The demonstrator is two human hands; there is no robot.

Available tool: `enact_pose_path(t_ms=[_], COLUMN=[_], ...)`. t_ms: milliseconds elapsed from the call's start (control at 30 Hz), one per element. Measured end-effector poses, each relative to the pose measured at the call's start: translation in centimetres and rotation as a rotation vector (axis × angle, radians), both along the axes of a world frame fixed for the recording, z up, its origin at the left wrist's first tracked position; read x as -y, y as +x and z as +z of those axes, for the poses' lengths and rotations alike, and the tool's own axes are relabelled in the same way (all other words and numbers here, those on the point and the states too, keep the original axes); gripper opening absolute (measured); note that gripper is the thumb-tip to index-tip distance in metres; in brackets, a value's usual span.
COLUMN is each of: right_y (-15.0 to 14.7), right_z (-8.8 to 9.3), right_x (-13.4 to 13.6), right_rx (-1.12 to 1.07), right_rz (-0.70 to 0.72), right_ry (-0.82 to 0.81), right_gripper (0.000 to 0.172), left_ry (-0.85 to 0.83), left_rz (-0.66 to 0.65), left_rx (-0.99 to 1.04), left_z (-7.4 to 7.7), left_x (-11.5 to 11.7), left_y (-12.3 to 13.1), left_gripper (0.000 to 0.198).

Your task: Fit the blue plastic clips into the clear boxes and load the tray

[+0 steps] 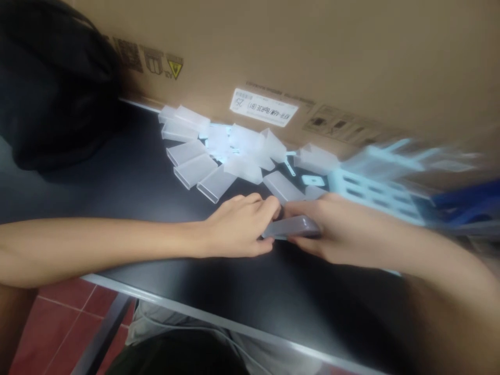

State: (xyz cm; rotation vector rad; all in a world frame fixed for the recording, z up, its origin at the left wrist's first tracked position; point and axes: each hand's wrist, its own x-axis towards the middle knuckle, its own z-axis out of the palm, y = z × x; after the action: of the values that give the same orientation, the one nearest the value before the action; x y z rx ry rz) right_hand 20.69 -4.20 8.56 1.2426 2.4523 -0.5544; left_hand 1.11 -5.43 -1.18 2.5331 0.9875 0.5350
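Between my two hands, just above the dark table, is a flat translucent plastic sleeve (291,227) with a darker grey right end. My left hand (244,224) grips its left end, fingers curled over the top and thumb below. From the other side my right hand (326,229) pinches the right end between thumb and fingers. Whether anything sits inside the sleeve I cannot tell. Beyond my hands lies a loose spread of similar translucent sleeves (193,165), some overlapping. A small light-blue plate (313,180) with a hole lies near my right hand.
A large cardboard box (203,52) with a white label (263,107) stands along the table's (219,291) back. A black bag (54,83) fills the far left. Light-blue slotted panels (375,192) and a blurred blue object (469,203) are at the right.
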Motion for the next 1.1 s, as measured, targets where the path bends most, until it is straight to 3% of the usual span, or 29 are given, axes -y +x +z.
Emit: enact_pose_path(t_ms=[533, 733, 900, 1000, 1100], right_y=[0.9, -0.4, -1.3, -1.1, -0.3], right_z=[-0.7, -0.7, -1.2, -1.8, -2.4], right_x=[-0.2, 0.2, 0.4, 0.7, 1.2], right_rx=[-0.094, -0.050, -0.017, -0.095, -0.348], right_rz=[-0.027, -0.067, -0.115, -0.127, -0.086], right_ry=[0.025, 0.022, 0.031, 0.055, 0.119], right_gripper=[0.011, 0.028, 0.027, 0.018, 0.009], left_ry=[0.007, -0.004, -0.041, -0.052, -0.064], left_rz=[-0.022, -0.008, 0.012, 0.021, 0.052], left_rx=[0.011, 0.003, -0.001, 0.001, 0.107], left_z=[0.0, -0.2, -0.1, -0.1, 0.0], left_x=[0.1, 0.0, 0.0, 0.1, 0.2], left_y=[-0.1, -0.1, -0.1, -0.3, -0.6], left_gripper=[0.029, 0.033, 0.037, 0.037, 0.035])
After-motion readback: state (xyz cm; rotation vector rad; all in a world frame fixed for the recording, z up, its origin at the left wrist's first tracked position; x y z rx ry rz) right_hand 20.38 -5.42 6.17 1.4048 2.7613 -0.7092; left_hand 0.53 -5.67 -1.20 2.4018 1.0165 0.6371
